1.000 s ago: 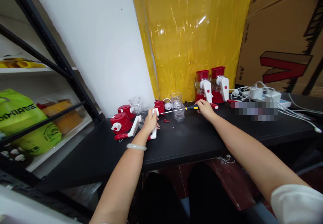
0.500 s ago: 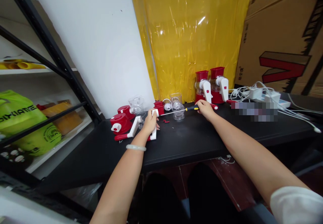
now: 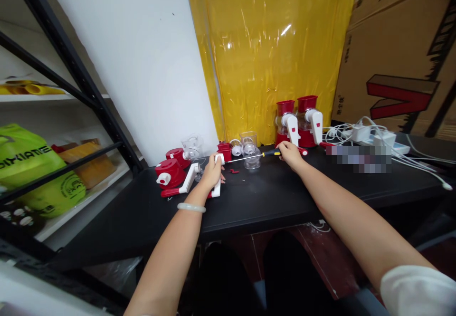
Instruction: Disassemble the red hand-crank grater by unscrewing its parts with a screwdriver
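Note:
My left hand (image 3: pixel 213 172) is closed around a white crank handle (image 3: pixel 216 190) with a red grip. The crank's white end pokes out above my fingers. In my right hand (image 3: pixel 290 155) is a screwdriver (image 3: pixel 271 153) with a dark blue and yellow handle. Its thin shaft points left and its tip is at the crank's white end; whether it sits in a screw is too small to tell. A small red part (image 3: pixel 234 171) lies on the table just right of my left hand. Behind the shaft stand clear plastic cups (image 3: pixel 252 159) and a red block-like part (image 3: pixel 224 152).
On the left are red grinder bases (image 3: pixel 170 173) and another white crank (image 3: pixel 190 178). Two assembled red-and-white rotary graters (image 3: pixel 308 121) stand at the back right. White cables and adapters (image 3: pixel 383 138) lie on the black table (image 3: pixel 263 197) at right. A black-framed shelf (image 3: pixel 103 116) borders the left.
Both hands, the crank and the screwdriver keep nearly the same places. The view has shifted very slightly.

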### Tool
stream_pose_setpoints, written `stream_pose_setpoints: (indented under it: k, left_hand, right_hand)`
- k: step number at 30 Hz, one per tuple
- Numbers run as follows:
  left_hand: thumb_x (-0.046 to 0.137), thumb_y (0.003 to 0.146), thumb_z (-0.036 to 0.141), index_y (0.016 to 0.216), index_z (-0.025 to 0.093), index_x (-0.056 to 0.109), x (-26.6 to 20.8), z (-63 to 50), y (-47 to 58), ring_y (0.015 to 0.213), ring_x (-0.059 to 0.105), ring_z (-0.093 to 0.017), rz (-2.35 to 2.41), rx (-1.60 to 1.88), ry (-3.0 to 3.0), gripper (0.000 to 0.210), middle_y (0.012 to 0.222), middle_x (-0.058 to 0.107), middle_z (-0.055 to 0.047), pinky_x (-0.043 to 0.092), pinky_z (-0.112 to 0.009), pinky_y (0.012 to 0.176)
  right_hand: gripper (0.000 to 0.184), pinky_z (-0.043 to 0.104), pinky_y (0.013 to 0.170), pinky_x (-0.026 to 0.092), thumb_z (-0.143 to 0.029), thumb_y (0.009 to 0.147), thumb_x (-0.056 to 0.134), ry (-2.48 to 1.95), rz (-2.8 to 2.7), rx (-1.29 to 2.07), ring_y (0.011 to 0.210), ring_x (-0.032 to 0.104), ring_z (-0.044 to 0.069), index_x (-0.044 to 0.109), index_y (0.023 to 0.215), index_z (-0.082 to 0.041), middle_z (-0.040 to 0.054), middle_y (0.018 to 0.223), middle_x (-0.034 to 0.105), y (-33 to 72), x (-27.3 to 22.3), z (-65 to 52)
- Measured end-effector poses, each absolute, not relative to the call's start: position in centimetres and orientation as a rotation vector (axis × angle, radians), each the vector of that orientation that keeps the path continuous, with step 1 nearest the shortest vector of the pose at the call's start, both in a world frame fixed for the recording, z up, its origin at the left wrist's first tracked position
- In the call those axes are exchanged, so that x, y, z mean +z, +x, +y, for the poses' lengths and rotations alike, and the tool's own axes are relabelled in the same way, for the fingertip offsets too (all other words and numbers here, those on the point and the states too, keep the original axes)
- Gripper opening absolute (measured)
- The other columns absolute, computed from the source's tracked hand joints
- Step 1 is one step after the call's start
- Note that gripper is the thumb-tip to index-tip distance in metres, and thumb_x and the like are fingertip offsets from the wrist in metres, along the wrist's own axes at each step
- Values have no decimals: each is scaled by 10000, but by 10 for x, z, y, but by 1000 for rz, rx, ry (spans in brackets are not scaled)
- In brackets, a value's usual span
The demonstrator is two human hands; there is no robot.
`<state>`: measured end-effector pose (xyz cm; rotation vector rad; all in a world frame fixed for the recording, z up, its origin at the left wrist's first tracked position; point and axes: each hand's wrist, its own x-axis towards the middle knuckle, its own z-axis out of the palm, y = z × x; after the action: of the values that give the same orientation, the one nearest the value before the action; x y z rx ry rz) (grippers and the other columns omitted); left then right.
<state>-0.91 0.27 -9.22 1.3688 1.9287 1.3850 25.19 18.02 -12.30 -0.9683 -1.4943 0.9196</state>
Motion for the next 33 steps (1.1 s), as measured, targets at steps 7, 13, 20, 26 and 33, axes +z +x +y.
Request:
stream_pose_setpoints:
  k: [7, 13, 20, 26, 33]
  left_hand:
    - [427, 983, 495, 1324, 232, 422, -92, 5, -12, 466, 576, -108, 1906, 1425, 1350, 431, 900, 617, -49, 505, -245, 418]
    - [834, 715, 314, 1372, 212, 391, -91, 3, -10, 771, 673, -194, 1958, 1427, 1449, 799, 1008, 669, -95, 550, -246, 491]
    - [762, 719, 119, 1402, 220, 408, -90, 1, -7, 824, 681, -214, 1916, 1348, 1502, 776, 1021, 685, -94, 570, -265, 515]
    - [755, 704, 93, 1393, 231, 433, -91, 3, -9, 813, 684, -207, 1952, 1331, 1493, 773, 1024, 691, -84, 585, -278, 551]
    - [712, 750, 83, 1360, 233, 449, -97, 7, -12, 795, 718, -223, 1899, 1321, 1447, 681, 1006, 676, -82, 583, -283, 530]
  right_hand:
    - [156, 200, 392, 339, -302, 772, 511, -993, -1475, 900, 413, 491, 123, 596, 698, -194, -34, 451, 484, 251, -123, 181]
    - [155, 203, 386, 335, -304, 774, 516, -994, -1482, 903, 406, 481, 122, 584, 682, -199, -39, 443, 468, 252, -125, 184]
    - [137, 205, 381, 332, -277, 768, 515, -1011, -1471, 921, 395, 476, 120, 591, 686, -197, -38, 443, 472, 252, -120, 177]
    - [144, 210, 383, 318, -271, 767, 500, -1021, -1479, 917, 392, 465, 122, 587, 678, -197, -36, 425, 460, 252, -118, 175]
    - [154, 213, 390, 338, -306, 751, 512, -1000, -1471, 909, 404, 471, 122, 592, 683, -193, -37, 451, 479, 251, -120, 179]
